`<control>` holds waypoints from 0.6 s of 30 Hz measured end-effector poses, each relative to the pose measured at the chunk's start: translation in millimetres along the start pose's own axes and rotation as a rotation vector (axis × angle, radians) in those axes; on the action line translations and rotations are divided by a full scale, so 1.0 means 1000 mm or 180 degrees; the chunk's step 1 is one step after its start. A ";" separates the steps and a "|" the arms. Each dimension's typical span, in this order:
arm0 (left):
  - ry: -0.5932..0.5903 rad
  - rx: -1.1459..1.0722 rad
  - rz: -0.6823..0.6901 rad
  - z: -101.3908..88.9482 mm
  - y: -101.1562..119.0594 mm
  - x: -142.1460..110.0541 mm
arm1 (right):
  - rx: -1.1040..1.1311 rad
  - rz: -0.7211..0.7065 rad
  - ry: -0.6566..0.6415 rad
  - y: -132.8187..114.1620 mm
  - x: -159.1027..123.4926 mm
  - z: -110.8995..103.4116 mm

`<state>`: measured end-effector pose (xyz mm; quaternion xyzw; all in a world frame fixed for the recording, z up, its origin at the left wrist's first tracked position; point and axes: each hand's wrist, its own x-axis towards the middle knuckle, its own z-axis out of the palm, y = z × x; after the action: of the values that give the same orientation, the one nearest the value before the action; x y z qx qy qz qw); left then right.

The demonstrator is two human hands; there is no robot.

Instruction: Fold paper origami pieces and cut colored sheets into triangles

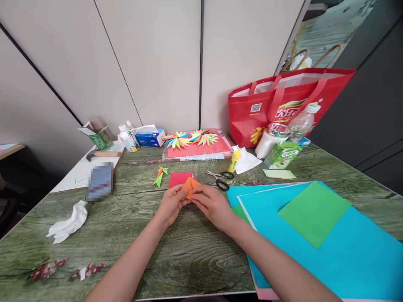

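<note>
Left hand and right hand pinch folded orange paper between their fingers; red paper lies just beyond. Black-handled scissors rest nearby on the bench.

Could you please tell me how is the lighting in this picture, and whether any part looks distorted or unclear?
In the head view, light looks soft; the folded orange paper reads clearly; the red bag seems stretched toward the corner; blocky pixels obscure the blue-grey item.
</note>
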<state>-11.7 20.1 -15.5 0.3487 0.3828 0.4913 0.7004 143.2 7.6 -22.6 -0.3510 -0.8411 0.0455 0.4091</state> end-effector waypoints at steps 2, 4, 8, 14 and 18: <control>-0.0044 -0.0044 0.0012 0.000 -0.001 0.000 | 0.0091 0.0045 -0.0030 0.002 0.000 0.002; -0.0053 -0.0087 0.0018 0.000 0.000 0.001 | 0.0202 0.0098 -0.0048 0.004 0.000 0.003; 0.0053 -0.0137 -0.0070 0.001 0.003 0.001 | 0.0371 0.0229 0.0074 0.005 0.000 0.003; 0.0034 -0.0214 -0.0056 0.000 0.005 0.002 | 0.0185 -0.0011 -0.0034 0.007 -0.001 0.000; 0.0080 -0.0224 -0.0074 0.000 0.004 0.002 | -0.0015 -0.0142 -0.0072 0.009 0.001 0.000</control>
<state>-13.3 23.4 -12.3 0.3133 0.3781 0.5006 0.7130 147.7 14.4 -25.3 -0.3326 -0.8534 0.0384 0.3996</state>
